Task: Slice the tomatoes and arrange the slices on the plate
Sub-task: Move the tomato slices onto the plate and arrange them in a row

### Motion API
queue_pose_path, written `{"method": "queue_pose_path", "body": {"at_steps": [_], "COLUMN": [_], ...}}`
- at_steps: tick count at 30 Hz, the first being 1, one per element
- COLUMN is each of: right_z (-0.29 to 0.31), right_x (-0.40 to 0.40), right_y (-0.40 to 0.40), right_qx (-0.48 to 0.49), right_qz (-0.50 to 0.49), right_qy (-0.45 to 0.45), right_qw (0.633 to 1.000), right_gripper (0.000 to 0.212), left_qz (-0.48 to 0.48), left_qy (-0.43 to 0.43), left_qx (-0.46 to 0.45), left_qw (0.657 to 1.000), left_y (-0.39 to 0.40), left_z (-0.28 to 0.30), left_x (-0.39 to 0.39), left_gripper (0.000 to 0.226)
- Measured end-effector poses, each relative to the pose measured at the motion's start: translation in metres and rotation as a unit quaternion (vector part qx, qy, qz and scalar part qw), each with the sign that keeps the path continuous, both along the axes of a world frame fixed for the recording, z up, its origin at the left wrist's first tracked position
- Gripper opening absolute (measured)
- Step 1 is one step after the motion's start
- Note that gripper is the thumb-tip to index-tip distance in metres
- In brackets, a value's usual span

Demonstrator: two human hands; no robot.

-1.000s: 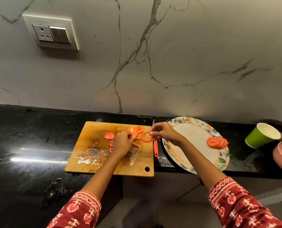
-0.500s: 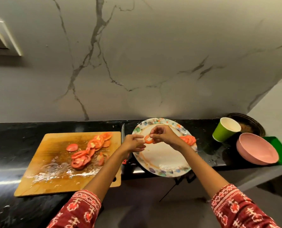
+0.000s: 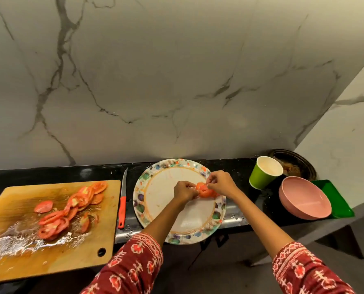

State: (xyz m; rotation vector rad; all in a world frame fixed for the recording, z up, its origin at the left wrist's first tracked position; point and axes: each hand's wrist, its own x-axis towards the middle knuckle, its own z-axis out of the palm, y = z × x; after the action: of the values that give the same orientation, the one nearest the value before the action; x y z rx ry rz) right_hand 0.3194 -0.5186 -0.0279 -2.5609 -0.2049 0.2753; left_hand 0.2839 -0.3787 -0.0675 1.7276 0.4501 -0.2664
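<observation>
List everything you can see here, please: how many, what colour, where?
board: one, wooden, counter left
tomato slices: many, red, on the board
knife: one, red handle, between board and plate
plate: one, white with patterned rim, centre
slices: a few, red, on the plate's right side
cup: one, green, right of plate
bowl: one, pink, far right
tray: one, green, under the bowl
left hand: fingers at the slices
right hand: fingers pinch a slice

Wooden cutting board (image 3: 17, 247) cut off at left edge; round dark dish (image 3: 300, 164) half hidden behind green paper cup (image 3: 261, 177).
</observation>
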Motion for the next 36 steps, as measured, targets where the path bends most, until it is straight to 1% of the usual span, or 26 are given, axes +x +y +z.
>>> {"method": "queue_pose_path", "body": {"at_steps": [3,5,7,9,11,13,15,16,18,20,22,24,27,29,32,34,36], "right_z": [-0.009,-0.015,-0.018,-0.016,-0.016,-0.018,-0.023,-0.025,-0.029,-0.031,-0.031,-0.030,-0.025,-0.020,-0.006,0.004,0.011], "right_x": [0.005,0.007,0.011,0.015,0.018,0.021,0.020,0.018,0.016,0.015,0.015,0.016,0.014,0.013,0.011,0.011,0.009], "right_y": [-0.003,-0.006,-0.014,-0.027,-0.041,-0.052,-0.056,-0.057,-0.057,-0.056,-0.054,-0.054,-0.057,-0.058,-0.057,-0.053,-0.041], "right_qx": [0.007,-0.007,-0.006,0.011,0.022,-0.010,-0.052,-0.065,-0.077,-0.070,-0.067,-0.073,-0.085,-0.054,0.037,0.060,0.061], "right_qz": [-0.004,-0.011,-0.018,-0.017,-0.001,0.037,0.074,0.085,0.085,0.074,0.070,0.074,0.089,0.076,0.016,0.002,0.020], "right_qy": [-0.005,-0.011,-0.029,-0.052,-0.044,-0.009,0.020,0.020,0.013,-0.001,-0.009,-0.009,0.013,0.001,-0.070,-0.088,-0.080], "right_qw": [1.000,1.000,0.999,0.998,0.999,0.999,0.996,0.994,0.993,0.995,0.995,0.995,0.992,0.996,0.997,0.994,0.995], "right_gripper": [0.006,0.007,0.010,0.015,0.022,0.034,0.046,0.050,0.051,0.047,0.044,0.044,0.057,0.060,0.047,0.042,0.040], "left_qz": [-0.035,-0.081,-0.138,-0.182,-0.210,-0.234,-0.250,-0.249,-0.241,-0.230,-0.212,-0.197,-0.206,-0.212,-0.189,-0.160,-0.134], "left_qy": [-0.019,-0.026,-0.041,-0.048,-0.050,-0.062,-0.075,-0.082,-0.090,-0.091,-0.095,-0.093,-0.088,-0.093,-0.108,-0.119,-0.133], "left_qx": [0.091,0.169,0.228,0.261,0.277,0.287,0.294,0.296,0.295,0.294,0.293,0.284,0.269,0.258,0.243,0.234,0.239], "left_qw": [0.995,0.982,0.963,0.947,0.936,0.927,0.919,0.919,0.920,0.923,0.928,0.934,0.937,0.938,0.945,0.951,0.952], "left_y": [-0.002,-0.004,-0.007,-0.011,-0.015,-0.018,-0.021,-0.022,-0.025,-0.027,-0.029,-0.029,-0.025,-0.019,-0.001,0.016,0.037], "left_z": [-0.005,-0.006,-0.003,0.001,0.003,0.003,0.002,0.002,-0.001,-0.003,-0.004,-0.005,-0.006,-0.005,-0.007,-0.007,-0.005], "left_x": [0.006,0.008,0.012,0.017,0.022,0.026,0.027,0.027,0.028,0.028,0.027,0.026,0.022,0.018,0.008,0.002,-0.005], "left_gripper": [0.026,0.031,0.050,0.073,0.084,0.082,0.071,0.064,0.052,0.047,0.050,0.062,0.081,0.083,0.077,0.070,0.062]}}
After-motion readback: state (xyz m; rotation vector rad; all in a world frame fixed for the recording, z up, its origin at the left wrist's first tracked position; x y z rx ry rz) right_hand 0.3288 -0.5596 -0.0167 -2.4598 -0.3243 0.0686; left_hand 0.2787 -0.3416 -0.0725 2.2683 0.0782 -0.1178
